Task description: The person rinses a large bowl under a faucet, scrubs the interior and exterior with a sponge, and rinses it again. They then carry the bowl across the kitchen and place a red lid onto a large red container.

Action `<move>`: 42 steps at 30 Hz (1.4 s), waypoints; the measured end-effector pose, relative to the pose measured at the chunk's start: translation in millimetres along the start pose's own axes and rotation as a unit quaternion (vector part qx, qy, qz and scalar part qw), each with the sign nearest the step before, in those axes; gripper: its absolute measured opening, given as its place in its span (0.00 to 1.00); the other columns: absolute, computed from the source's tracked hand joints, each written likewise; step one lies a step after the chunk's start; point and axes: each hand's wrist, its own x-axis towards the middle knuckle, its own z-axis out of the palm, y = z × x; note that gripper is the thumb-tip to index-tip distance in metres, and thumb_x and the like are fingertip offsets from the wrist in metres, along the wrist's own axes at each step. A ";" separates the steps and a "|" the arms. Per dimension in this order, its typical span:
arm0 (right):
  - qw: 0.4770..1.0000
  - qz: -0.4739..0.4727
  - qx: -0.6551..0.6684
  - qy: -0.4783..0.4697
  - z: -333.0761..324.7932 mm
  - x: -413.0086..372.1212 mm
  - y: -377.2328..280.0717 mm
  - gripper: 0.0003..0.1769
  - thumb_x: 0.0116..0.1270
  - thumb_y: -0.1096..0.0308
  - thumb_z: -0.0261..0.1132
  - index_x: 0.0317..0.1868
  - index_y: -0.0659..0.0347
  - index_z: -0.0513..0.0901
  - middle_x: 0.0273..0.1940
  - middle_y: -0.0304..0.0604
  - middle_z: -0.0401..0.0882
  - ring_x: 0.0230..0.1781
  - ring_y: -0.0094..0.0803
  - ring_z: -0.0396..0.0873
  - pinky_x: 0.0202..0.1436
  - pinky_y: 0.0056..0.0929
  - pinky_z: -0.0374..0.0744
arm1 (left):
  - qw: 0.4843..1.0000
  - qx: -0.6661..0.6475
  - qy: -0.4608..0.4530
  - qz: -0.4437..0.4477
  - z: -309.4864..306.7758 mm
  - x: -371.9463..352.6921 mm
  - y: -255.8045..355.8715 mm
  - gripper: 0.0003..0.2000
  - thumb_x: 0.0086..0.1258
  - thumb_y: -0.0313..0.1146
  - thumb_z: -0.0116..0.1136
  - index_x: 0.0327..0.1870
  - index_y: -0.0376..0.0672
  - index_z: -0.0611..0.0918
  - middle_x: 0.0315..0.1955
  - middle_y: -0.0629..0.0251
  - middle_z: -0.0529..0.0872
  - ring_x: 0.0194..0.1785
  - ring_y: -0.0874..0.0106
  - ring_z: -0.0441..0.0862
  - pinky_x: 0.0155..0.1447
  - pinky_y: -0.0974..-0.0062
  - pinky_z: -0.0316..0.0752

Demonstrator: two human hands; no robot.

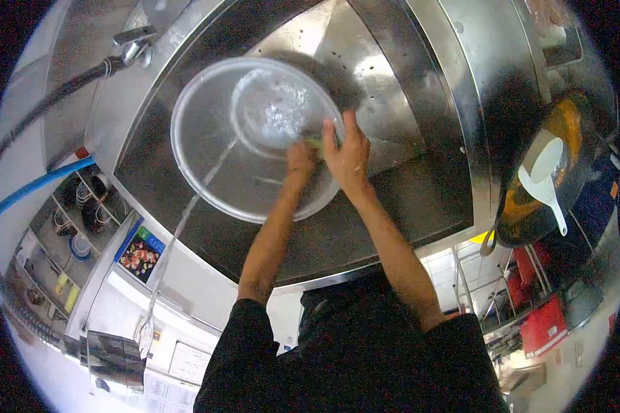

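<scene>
A large clear round tub (210, 175) stands tilted in a steel sink (420, 199), with a stream of water running into it and bubbling water in its bottom. My left hand (300, 160) is inside the tub, its fingers curled and blurred beside a small yellow-green thing (315, 143); what it holds, if anything, is hard to make out. On the tub's right rim lies my right hand (348, 155), its fingers bent over the edge and its thumb side outside.
A wall tap (134, 45) with a dark hose is at the upper left, above a blue hose (41, 184). A spray nozzle (115, 361) hangs at the lower left. To the right, a wok (530, 220) holds a white ladle (545, 189). Shelves stand at the left.
</scene>
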 end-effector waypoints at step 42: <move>0.991 -0.120 -0.051 -0.038 -68.1 -57.5 -42.2 0.11 0.50 0.77 0.64 0.20 0.58 0.68 0.17 0.44 0.67 0.16 0.42 0.71 0.20 0.35 0.70 | 0.972 -0.053 -0.228 0.026 -90.6 -107.7 1.7 0.19 0.64 0.30 0.53 0.55 0.35 0.73 0.50 0.41 0.77 0.51 0.46 0.76 0.58 0.56 0.69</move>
